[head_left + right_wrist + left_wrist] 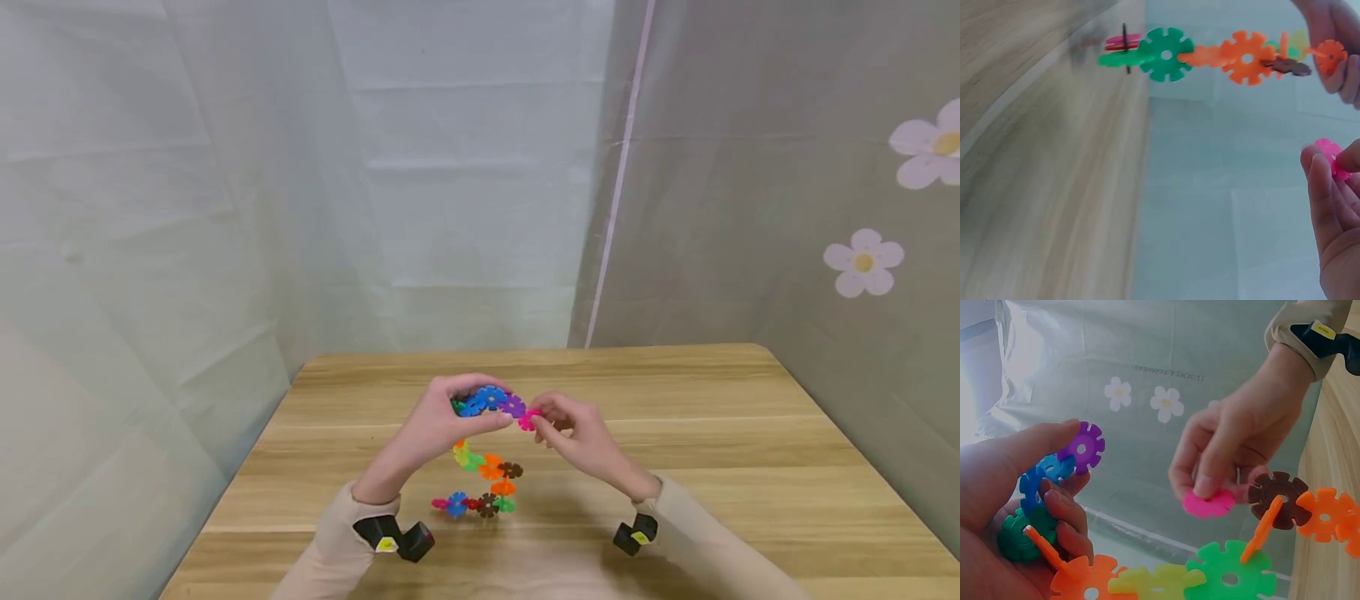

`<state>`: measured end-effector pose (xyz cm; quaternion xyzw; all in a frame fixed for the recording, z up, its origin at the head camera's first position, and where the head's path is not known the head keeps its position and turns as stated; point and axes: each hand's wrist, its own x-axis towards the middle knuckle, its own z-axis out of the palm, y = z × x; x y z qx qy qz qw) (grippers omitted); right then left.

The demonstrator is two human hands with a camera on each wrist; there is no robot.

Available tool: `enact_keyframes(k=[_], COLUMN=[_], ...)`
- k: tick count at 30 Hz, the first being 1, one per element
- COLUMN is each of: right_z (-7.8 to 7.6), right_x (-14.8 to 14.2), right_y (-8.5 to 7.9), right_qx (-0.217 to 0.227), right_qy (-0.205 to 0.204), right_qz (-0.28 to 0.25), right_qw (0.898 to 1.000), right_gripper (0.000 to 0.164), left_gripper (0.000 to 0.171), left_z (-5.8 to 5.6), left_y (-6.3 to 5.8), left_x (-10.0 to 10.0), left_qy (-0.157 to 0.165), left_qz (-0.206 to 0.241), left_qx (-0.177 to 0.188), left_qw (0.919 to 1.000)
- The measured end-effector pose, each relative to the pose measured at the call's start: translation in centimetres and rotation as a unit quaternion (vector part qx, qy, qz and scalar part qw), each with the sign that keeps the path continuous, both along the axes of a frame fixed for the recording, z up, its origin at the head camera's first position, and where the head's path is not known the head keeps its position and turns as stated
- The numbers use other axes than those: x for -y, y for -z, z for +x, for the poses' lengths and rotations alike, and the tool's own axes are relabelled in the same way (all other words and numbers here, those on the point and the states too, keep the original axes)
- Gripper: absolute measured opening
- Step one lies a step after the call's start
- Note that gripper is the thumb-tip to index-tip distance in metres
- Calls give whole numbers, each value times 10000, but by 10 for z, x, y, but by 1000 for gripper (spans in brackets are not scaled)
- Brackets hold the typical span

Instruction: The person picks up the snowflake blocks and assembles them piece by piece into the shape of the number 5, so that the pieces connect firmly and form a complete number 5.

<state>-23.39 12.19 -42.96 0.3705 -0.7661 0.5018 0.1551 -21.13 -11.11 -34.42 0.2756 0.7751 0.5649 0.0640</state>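
My left hand (442,425) grips one end of a chain of notched plastic flower discs, its fingers curled round blue and green ones. A purple disc (1082,448) sticks out at the chain's end beside the thumb. Between thumb and fingers my right hand (588,437) pinches a single pink disc (1209,504), which hangs apart from the purple one in the left wrist view. Below the hands dangle the chain's yellow, orange disc (491,467), brown and green discs. Its lower end carries a blue disc (457,504) and a brown one (488,505). Fingers hide part of the chain.
Under the hands lies a wooden table (690,400). Pale cloth curtains (480,167) hang behind and at both sides, with white printed flowers (864,263) on the right. Each wrist wears a black camera (636,534).
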Motion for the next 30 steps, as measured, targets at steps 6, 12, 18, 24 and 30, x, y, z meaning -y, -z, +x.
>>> enact_keyframes(k=[6,12,18,24,30], right_z=[7,17,10,12,14], right_x=[0,2,-2,0,2], right_y=[-12,-25,-17,-22,-28], right_qx=[-101,-215,-560,-739,-873], right_qy=[-102,-163,-323,-360,-406], right_qz=[-217,-391,-610,-749,-843], right_qw=[9997,9989,9960,9938,9918], right_gripper=[14,16,20,23,25], left_gripper=[33,32,34,33,32], left_z=[-1,-2,-2,-1,1], left_y=[0,1,2,1,-1], left_x=[-1,-1,-2,-1,-1], left_qy=[-32,-61,-71,-76,-131], left_qz=[-47,-74,-88,-54,-26], left_qx=[45,44,35,59,23], left_qw=[10000,9999,9999,9999,9999])
